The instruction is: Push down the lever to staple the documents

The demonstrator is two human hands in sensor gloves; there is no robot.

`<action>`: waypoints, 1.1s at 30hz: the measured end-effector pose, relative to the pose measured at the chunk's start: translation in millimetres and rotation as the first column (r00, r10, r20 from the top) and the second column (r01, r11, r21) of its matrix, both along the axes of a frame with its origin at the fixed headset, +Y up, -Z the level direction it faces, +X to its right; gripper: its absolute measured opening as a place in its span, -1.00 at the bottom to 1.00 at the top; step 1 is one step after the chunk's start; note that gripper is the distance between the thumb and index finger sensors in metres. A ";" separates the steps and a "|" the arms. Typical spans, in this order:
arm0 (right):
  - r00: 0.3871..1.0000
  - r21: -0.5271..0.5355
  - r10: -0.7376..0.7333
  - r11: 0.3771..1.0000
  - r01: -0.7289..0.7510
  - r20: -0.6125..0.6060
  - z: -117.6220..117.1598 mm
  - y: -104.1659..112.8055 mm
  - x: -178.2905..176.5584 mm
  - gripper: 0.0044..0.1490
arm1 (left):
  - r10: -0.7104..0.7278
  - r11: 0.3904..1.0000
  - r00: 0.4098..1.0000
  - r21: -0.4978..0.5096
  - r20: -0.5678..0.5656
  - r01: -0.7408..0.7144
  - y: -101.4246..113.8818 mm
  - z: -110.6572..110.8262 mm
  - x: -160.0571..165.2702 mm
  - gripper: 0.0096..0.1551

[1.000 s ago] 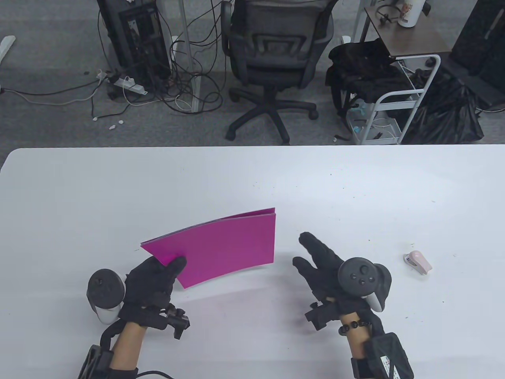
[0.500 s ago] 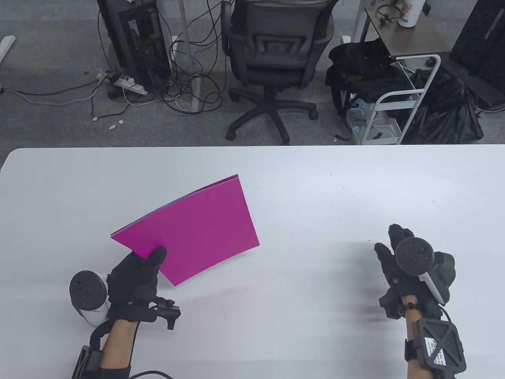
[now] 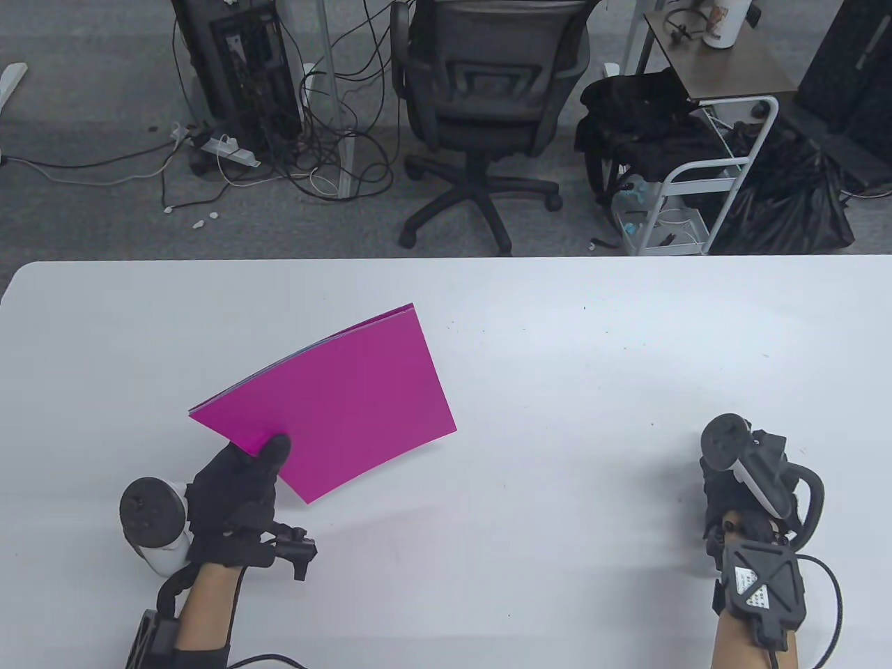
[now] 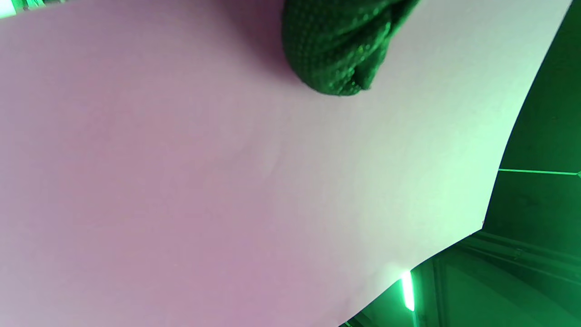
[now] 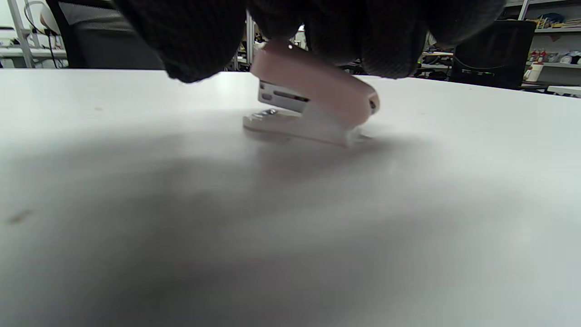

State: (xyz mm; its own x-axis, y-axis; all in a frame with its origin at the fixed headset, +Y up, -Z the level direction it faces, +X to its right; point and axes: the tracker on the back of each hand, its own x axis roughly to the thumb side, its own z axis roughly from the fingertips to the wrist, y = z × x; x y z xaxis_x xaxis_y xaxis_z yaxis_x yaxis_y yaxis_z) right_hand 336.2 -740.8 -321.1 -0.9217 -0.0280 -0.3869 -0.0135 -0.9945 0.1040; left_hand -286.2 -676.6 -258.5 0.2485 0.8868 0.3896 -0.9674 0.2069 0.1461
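- White table [image 3: 529, 334] fills the lower part of the table view; behind it an office chair [image 3: 481, 104], tangled cables [image 3: 327, 153] and a white cart [image 3: 704, 174] are seen on grey carpet.
- At the left, the left hand [image 3: 237, 495] is closed on the near corner of the papers [image 3: 334, 404]: the thumb [image 3: 275, 449] is pressed on top, and the other fingers are hidden underneath.
- The magenta papers are held tilted, the far corner raised and the sheets slightly bowed; thin edges of further sheets are visible along the far side.
- In the left wrist view, one gloved fingertip [image 4: 338, 59] is pressed against the sheet's underside [image 4: 227, 181], which fills most of that view.
- At the right, the right hand [image 3: 725, 488] is set down near the table's right edge, well apart from the papers; its fingers are hidden under the tracker [image 3: 749, 463] in the table view.
- In the right wrist view, the gloved fingers [image 5: 372, 41] are laid on top of the pink stapler [image 5: 313, 102], with the thumb [image 5: 190, 41] hanging to the left of it, apart from the body.
- Whether the stapler is gripped or only touched cannot be told.
- The stapler's base is tipped, its left end lifted slightly off the table [image 5: 136, 190]; its mouth is turned to the left and nothing is seen between lever and base.
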 end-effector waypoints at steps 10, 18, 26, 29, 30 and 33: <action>0.994 -0.029 0.107 0.994 -0.107 -0.012 -8.7 -4.4 -1.1 -0.16 | 0.018 1.000 1.000 -0.003 -0.009 -0.018 0.8 0.3 -1.9 -0.59; 0.988 -0.010 0.154 0.988 -0.154 -0.016 -11.8 -5.7 -1.2 -0.21 | 0.020 1.000 1.000 -0.003 -0.023 -0.020 0.8 0.6 -3.1 -0.59; 0.989 0.023 0.147 0.989 -0.147 -0.012 -12.1 -6.2 0.6 -0.22 | 0.026 1.000 0.999 -0.005 -0.028 -0.026 0.9 1.1 -3.6 -0.59; 0.991 0.029 0.133 0.991 -0.132 -0.015 -11.3 -4.6 0.6 -0.22 | 0.031 0.999 0.999 -0.007 -0.032 -0.031 0.6 1.0 -4.6 -0.59; 0.991 0.044 0.129 0.991 -0.128 -0.023 -10.9 -3.1 -0.7 -0.22 | 0.034 0.999 0.999 -0.008 -0.033 -0.034 0.4 0.9 -5.0 -0.59; 0.993 0.080 0.107 0.991 -0.103 -0.053 -11.2 3.3 -8.0 -0.22 | 0.035 0.999 0.999 -0.010 -0.036 -0.035 0.3 0.4 -6.2 -0.59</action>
